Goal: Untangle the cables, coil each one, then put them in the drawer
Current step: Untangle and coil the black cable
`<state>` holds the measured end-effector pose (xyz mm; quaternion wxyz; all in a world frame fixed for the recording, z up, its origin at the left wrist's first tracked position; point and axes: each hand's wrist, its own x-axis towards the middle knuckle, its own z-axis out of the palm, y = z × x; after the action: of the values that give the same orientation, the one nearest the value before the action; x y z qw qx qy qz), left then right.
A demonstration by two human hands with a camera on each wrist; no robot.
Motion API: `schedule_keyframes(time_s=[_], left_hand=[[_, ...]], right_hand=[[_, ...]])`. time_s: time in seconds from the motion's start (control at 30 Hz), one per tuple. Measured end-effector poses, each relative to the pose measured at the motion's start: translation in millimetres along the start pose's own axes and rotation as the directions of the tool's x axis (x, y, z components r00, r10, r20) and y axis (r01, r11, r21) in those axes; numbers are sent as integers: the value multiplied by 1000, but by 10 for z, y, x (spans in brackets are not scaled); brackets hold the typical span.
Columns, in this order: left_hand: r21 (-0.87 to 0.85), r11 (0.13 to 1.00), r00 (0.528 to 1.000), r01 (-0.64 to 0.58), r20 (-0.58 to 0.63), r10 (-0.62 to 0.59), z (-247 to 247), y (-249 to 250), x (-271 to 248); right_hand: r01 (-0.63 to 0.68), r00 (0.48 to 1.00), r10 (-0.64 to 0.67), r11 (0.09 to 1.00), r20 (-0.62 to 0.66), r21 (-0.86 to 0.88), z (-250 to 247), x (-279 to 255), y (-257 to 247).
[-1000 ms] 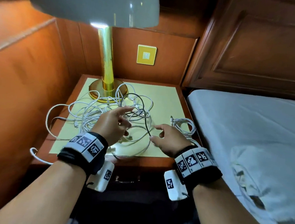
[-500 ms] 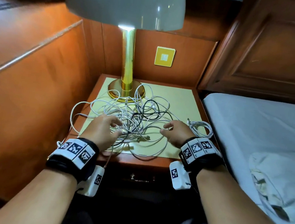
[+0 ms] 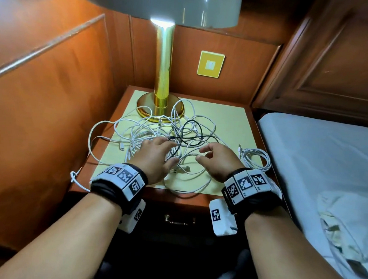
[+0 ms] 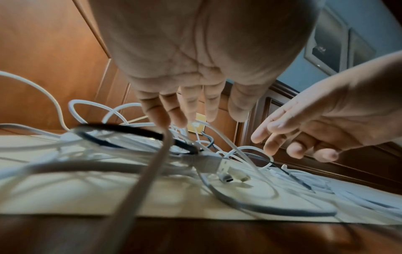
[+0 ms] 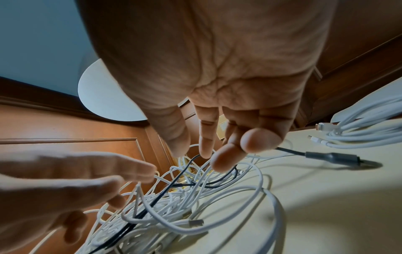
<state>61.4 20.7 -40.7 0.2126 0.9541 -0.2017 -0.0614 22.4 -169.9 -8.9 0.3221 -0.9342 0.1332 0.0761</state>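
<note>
Head view: my left hand [image 3: 155,157] and right hand [image 3: 217,159], grip loose and empty, hover over limp, light tangled cables [image 3: 157,130] before the lamp [image 3: 159,106]; best pinched near a plug.

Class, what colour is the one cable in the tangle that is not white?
Black: the dark cable loops through the white cables, clearest in the head view.

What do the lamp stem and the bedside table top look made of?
Cylindrical gold lamp stem: probably polished brass or brass-plated metal, given its mirror-like vertical highlights. Reddish-brown bedside table top: looks like glossy varnished wood, with a matte pale yellow mat, material unclear, covering most of it.
</note>
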Motion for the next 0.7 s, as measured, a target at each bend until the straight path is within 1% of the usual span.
schedule_keyframes(time_s=[0.07,0.13,0.2,0.27,0.33,0.37,0.4,0.47,0.53,0.6,0.63,0.7], left_hand=[[126,988,994,85,51,-92,29,69,79],[220,965,981,144,97,-169,42,151,140],[249,953,976,175,85,-201,52,196,203],[163,965,977,207,8,-211,28,194,256],[0,976,968,218,-127,-217,-20,135,293],[-93,975,954,201,-206,-216,-66,96,305],[-185,969,935,162,-286,-211,-131,55,312],[-359,933,874,36,-441,-204,-285,-17,315],[-487,866,783,-113,-580,-224,-467,-41,297],[-568,780,696,-261,-671,-256,-640,-26,255],[-587,746,665,-313,-697,-269,-719,-17,231],[-591,713,618,-377,-734,-282,-870,9,176]], right_hand=[[18,1000,-18,1000,2,3,27,-1,-11],[27,1000,-27,1000,6,-3,46,2,-8],[28,999,-27,999,23,-16,62,12,0],[30,999,-29,999,37,-25,75,32,6],[36,999,-36,999,40,-19,76,51,3],[41,998,-40,999,38,-12,74,58,-8],[45,998,-45,999,34,-3,72,60,-22],[59,998,-59,998,16,18,75,68,-55],[79,997,-78,996,-14,34,82,64,-88],[100,994,-98,994,-38,47,91,48,-115],[111,993,-108,992,-49,53,93,37,-127],[132,990,-127,989,-65,69,95,20,-143]])
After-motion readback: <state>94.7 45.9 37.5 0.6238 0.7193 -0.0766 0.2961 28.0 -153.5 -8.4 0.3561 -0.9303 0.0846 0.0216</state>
